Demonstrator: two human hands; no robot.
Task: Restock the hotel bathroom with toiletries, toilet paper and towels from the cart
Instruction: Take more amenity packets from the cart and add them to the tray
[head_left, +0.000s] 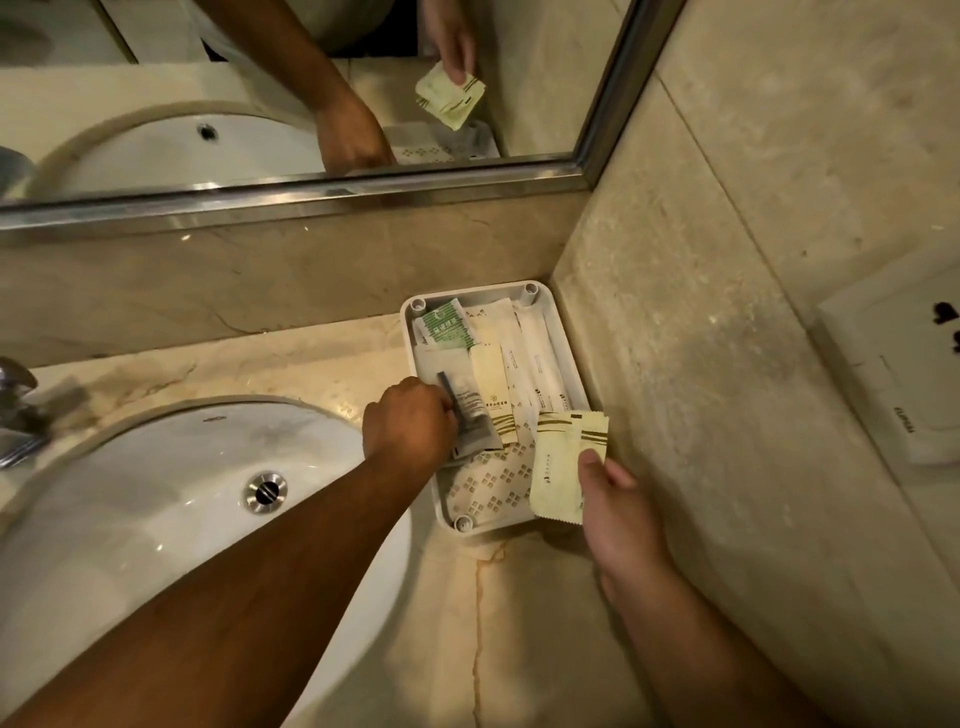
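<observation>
Two cream sachets (563, 467), pinched in the right hand (618, 499), hang over the near right corner of the tray (493, 524); the left hand (410, 421) grips a grey packet (472, 410) at its left edge. A loose pinch could drop one sachet outside the tray.

The left arm is stretched from the lower left of the frame up toward the centre, bare along its whole visible length. The left hand (410, 423) is seen from the back, with the fingers curled into a fist, and a grey packet (470, 413) is gripped at its left edge. The right forearm is brought in from the lower right. The right hand (621, 512) is held right of centre, and cream sachets (558, 467) are pinched under the thumb.
</observation>
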